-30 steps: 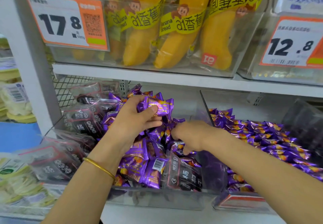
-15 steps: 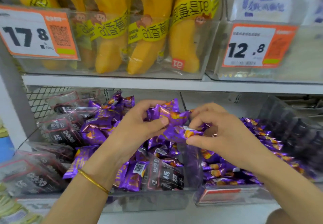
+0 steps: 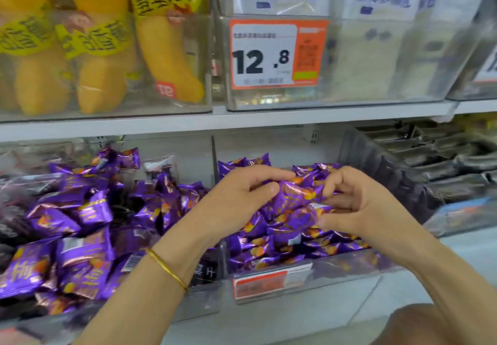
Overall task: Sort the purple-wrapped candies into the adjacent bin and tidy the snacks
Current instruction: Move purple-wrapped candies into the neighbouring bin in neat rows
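Observation:
Between both hands sits a bunch of purple-wrapped candies (image 3: 295, 196), held above the right clear bin (image 3: 271, 285), which is full of the same purple candies. My left hand (image 3: 239, 196) grips the bunch from the left, thumb on its front. My right hand (image 3: 357, 204) pinches it from the right. In the left bin (image 3: 199, 307) lie several more purple candies (image 3: 80, 210), mixed with dark plum packets (image 3: 13, 204). A clear divider (image 3: 213, 151) separates the two bins.
The shelf above carries yellow banana bread packs (image 3: 102, 57) and white bread bags (image 3: 371, 22) in clear bins, one with a 12.8 price tag (image 3: 277, 54). Dark packets (image 3: 443, 161) fill a bin at the right. The white shelf edge (image 3: 295, 315) runs below.
Both hands lifted purple candies out of the left bin and carried them right, over the divider, to above the right bin. The view has swung right with them.

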The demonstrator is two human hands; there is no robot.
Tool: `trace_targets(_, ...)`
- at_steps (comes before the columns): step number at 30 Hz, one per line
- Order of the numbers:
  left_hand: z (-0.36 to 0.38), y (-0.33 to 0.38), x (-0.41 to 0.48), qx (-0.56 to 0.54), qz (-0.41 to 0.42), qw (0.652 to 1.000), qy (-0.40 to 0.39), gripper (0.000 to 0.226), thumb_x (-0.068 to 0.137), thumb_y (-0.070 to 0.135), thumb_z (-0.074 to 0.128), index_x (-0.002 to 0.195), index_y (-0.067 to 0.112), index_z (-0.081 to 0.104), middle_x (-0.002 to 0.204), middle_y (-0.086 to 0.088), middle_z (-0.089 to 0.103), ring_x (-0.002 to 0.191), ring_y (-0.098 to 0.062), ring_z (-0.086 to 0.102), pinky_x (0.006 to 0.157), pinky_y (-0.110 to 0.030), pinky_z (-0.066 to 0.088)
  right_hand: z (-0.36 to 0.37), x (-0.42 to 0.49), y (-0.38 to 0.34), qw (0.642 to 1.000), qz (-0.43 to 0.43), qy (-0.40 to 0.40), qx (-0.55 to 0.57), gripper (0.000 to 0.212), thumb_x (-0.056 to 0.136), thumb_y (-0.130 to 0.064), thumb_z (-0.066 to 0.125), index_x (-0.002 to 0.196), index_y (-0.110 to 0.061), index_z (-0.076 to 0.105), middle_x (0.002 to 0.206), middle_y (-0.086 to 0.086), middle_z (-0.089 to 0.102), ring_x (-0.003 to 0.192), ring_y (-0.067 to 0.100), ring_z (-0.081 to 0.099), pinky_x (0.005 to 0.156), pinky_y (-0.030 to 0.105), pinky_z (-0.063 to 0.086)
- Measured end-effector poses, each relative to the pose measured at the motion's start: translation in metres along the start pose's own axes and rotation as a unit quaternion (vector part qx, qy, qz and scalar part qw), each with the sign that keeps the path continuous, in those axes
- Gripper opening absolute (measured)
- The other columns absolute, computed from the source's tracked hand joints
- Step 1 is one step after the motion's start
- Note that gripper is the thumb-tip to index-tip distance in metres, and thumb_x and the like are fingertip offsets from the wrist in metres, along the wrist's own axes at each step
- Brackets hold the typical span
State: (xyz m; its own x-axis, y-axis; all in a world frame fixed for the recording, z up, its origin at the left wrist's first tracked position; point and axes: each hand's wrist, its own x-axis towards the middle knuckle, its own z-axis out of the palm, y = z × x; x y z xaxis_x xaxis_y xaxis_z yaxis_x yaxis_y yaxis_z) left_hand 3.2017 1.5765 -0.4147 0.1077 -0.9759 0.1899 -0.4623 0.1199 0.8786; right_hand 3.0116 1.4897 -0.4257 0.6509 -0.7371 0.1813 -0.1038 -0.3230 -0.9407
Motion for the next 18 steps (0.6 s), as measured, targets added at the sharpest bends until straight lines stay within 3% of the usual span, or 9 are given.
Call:
trace_targets(3,0.016,-0.008,0.011,0.017,-0.037,0.999,-0.035,0.032,0.093,0.008,0.053,0.113,0.033,0.059,0.112,0.008,0.063,0.100,0.008,0.055,0.083,-0.008,0.041,-0.015,-0.005,0.017,1.000,0.026,-0.010,-0.002,0.049,0.063,0.018,0.073,0.091,-0.019,0.055,0.080,-0.009,0.059,0.062,0.008,0.054,0.053,0.019,0.048)
trace_targets(5,0.025,-0.015,0.017,0.053,-0.063,0.995,-0.060,0.031,0.092,0.009,0.055,0.119,0.024,0.057,0.123,0.006,0.059,0.115,0.002,0.051,0.092,-0.013,0.042,-0.023,-0.007,0.026,0.998,0.045,-0.030,-0.020,0.049,0.064,0.017,0.074,0.094,-0.018,0.058,0.082,0.001,0.056,0.063,0.011,0.055,0.056,0.021,0.049)
trace_targets(7,0.032,-0.021,0.021,0.114,-0.071,0.988,-0.079,0.026,0.090,0.011,0.058,0.116,0.017,0.060,0.123,0.003,0.060,0.117,-0.004,0.052,0.098,-0.021,0.042,-0.027,-0.008,0.033,0.995,0.051,-0.060,-0.055,0.047,0.063,0.015,0.076,0.091,-0.020,0.059,0.080,-0.002,0.055,0.063,0.012,0.056,0.058,0.023,0.049)
trace_targets(12,0.041,-0.027,0.026,0.224,-0.070,0.966,-0.109,0.024,0.086,0.017,0.065,0.109,0.019,0.067,0.106,0.005,0.063,0.102,-0.012,0.056,0.094,-0.030,0.043,-0.029,-0.008,0.038,0.988,0.070,-0.110,-0.084,0.037,0.069,0.011,0.074,0.091,-0.012,0.056,0.083,-0.002,0.050,0.059,0.013,0.053,0.046,0.013,0.039)
trace_targets(15,0.041,-0.027,0.028,0.252,-0.065,0.957,-0.126,0.023,0.085,0.019,0.066,0.108,0.020,0.068,0.091,0.009,0.056,0.080,-0.003,0.050,0.074,-0.018,0.040,-0.029,-0.006,0.038,0.986,0.073,-0.125,-0.088,0.034,0.071,0.011,0.072,0.094,-0.009,0.055,0.085,-0.001,0.049,0.056,0.013,0.051,0.045,0.012,0.039)
trace_targets(18,0.039,-0.026,0.027,0.256,-0.065,0.956,-0.126,0.025,0.085,0.016,0.067,0.110,0.015,0.068,0.084,0.009,0.054,0.077,-0.005,0.052,0.067,-0.013,0.039,-0.029,-0.002,0.040,0.983,0.081,-0.134,-0.098,0.035,0.073,0.011,0.071,0.094,-0.012,0.055,0.089,0.003,0.050,0.060,0.015,0.053,0.045,0.009,0.039)
